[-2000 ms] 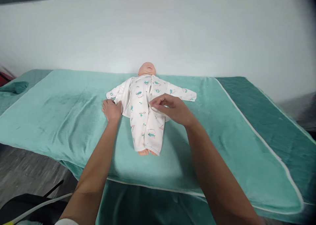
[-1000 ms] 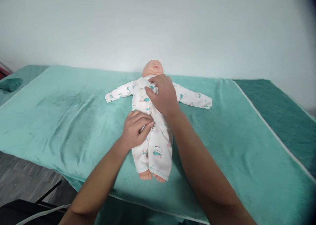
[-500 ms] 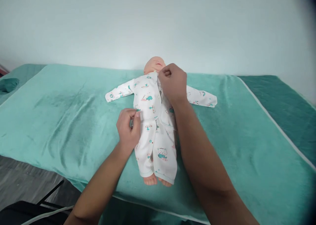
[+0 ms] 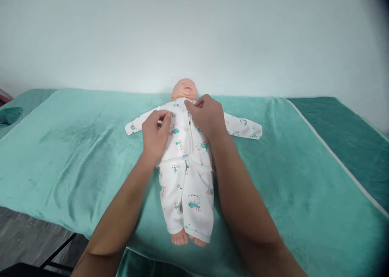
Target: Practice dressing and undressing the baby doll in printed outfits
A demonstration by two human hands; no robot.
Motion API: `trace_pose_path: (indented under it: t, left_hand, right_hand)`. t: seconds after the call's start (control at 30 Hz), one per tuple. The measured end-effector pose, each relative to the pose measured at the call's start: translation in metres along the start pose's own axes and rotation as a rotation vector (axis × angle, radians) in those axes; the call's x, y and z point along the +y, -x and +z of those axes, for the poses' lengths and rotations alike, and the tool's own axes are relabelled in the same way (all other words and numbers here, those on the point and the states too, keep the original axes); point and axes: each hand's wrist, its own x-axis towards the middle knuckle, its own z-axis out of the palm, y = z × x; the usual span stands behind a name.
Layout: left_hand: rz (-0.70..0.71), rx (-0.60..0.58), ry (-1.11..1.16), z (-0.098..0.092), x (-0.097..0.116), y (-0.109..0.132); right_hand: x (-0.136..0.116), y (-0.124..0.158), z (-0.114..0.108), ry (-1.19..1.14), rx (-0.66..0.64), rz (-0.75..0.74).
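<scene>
A baby doll (image 4: 184,89) lies on its back, head towards the wall and bare feet towards me. It wears a white printed jacket (image 4: 176,147) and matching trousers (image 4: 197,212). The jacket's front edges meet along the middle of the chest. At the collar, my right hand (image 4: 208,114) is closed, thumb and forefinger pinching the jacket's edge just under the chin. My left hand (image 4: 156,133) is over the chest on the left side, fingers curled and thumb against forefinger. Whether any cloth is between those fingertips is hidden.
A green velvety cover (image 4: 91,155) spreads over the bed beneath the doll. Beyond a pale seam on the right is a darker green section (image 4: 340,135). A white wall (image 4: 194,33) rises behind. Dark thin bars (image 4: 57,250) stand at the lower left above the grey floor (image 4: 24,228).
My left hand has moved from the jacket's lower side up to the chest. My right hand stays near the collar, slightly lower against the doll. The view has shifted a little.
</scene>
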Motion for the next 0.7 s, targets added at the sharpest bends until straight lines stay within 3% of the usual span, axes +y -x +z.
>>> trace_pose_path:
  t: [0.13,0.23,0.33,0.43,0.53,0.7]
  left_hand:
    - [-0.04,-0.113,-0.044,0.037,-0.002,-0.061]
    - [-0.087,-0.22,-0.153,0.055,-0.005,-0.083]
    - [-0.091,-0.263,-0.206,0.06,-0.008,-0.084]
    - [-0.065,-0.258,-0.166,0.057,-0.01,-0.08]
    - [-0.048,-0.214,-0.074,0.058,-0.013,-0.078]
    - [-0.153,-0.204,0.205,0.066,-0.011,-0.077]
  right_hand:
    - [-0.003,-0.007,-0.001,0.091,-0.056,0.055]
    - [0.001,-0.016,-0.006,0.065,-0.147,0.092]
    - [0.004,-0.022,-0.007,-0.029,-0.198,0.11]
    - [0.0,-0.022,-0.002,-0.155,-0.094,0.104]
    - [-0.003,-0.019,0.006,-0.224,0.031,0.056]
    - [0.005,-0.02,0.01,-0.272,0.027,0.08]
